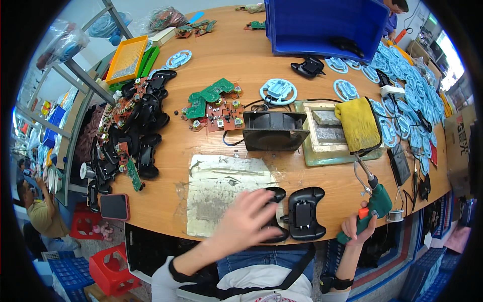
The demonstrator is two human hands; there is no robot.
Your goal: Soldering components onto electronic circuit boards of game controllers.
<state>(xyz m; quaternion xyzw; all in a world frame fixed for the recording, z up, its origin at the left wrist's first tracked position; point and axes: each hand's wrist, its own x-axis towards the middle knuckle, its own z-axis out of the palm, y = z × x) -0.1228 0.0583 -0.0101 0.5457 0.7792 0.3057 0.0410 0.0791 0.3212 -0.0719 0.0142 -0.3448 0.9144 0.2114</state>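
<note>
My left hand (247, 219), slightly blurred, reaches over the near edge of the table with its fingers spread. Its fingertips overlap a black game controller half (279, 195), so I cannot tell whether they touch it. Just right of that lies another black controller (306, 214), its rectangular middle part facing up. My right hand (358, 229) is wrapped round the handle of a green soldering gun (381, 201) with an orange trigger. The gun's metal barrel points away from me, toward a yellow cloth (358, 123). Under my left hand is a stained pale sheet (216, 186).
A small black fan (275, 132) stands beyond the sheet, beside a framed tray (327, 156). Circuit boards (216, 105) and piled black controllers (146, 118) lie to the left, near a phone (114, 207). Blue wheel-shaped parts (412, 90) and a blue bin (322, 53) occupy the far right.
</note>
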